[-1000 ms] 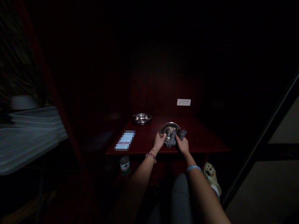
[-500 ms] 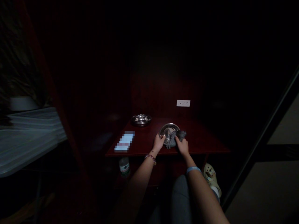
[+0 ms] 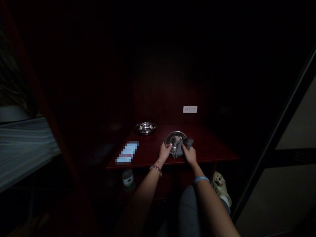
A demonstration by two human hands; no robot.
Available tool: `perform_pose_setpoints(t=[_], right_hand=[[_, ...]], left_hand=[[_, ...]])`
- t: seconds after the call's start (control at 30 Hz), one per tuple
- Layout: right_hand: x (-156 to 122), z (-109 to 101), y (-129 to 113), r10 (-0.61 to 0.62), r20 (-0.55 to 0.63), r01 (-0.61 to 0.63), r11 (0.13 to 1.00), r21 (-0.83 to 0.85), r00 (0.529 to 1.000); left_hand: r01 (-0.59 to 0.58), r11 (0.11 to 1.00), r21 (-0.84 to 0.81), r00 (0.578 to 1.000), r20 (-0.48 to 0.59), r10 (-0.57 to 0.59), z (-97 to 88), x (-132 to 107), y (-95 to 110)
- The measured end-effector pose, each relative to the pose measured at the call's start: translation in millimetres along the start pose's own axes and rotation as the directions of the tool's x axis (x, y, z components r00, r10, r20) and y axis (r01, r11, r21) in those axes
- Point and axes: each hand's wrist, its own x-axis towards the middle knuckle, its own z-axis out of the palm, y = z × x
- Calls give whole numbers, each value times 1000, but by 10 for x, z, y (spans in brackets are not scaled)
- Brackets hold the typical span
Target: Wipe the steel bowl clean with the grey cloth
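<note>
A shiny metal bowl (image 3: 175, 135), shallow and round, is tilted toward me above the front of the dark red shelf (image 3: 209, 149). My left hand (image 3: 165, 152) grips its left rim, thumb on the inside. Bunched over the bowl's right side is a grey cloth (image 3: 179, 150), pinched in my right hand (image 3: 190, 155) with the thumb pressing it against the metal. The cloth hides the right part of the bowl, and the fingers beneath are out of sight. More metal bowls (image 3: 145, 129), seemingly stacked, sit at the back left of the shelf.
A lit, blurred-out phone-like screen (image 3: 127, 152) lies at the shelf's left front. Below stands a clear bottle with a green label (image 3: 128, 180). A white socket plate (image 3: 190, 109) is on the back wall. A foot in a beige clog (image 3: 221, 187) is at lower right.
The view has shifted slightly, so everything sits a little further left. Both hands keep their hold on the bowl and the cloth, with hardly any change between them.
</note>
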Motion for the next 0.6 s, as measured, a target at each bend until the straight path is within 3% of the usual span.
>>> perform_pose_setpoints(t=[0.3,0.6], right_hand=[[77,50,86,2,22,-2,1000,4,1000],[89,59,98,7,13,-7,1000,7,1000]], left_hand=[[19,1000,-23,1000,9,-18,8,-34,108],[21,999,31,1000,-11,-21,2,18,-35]])
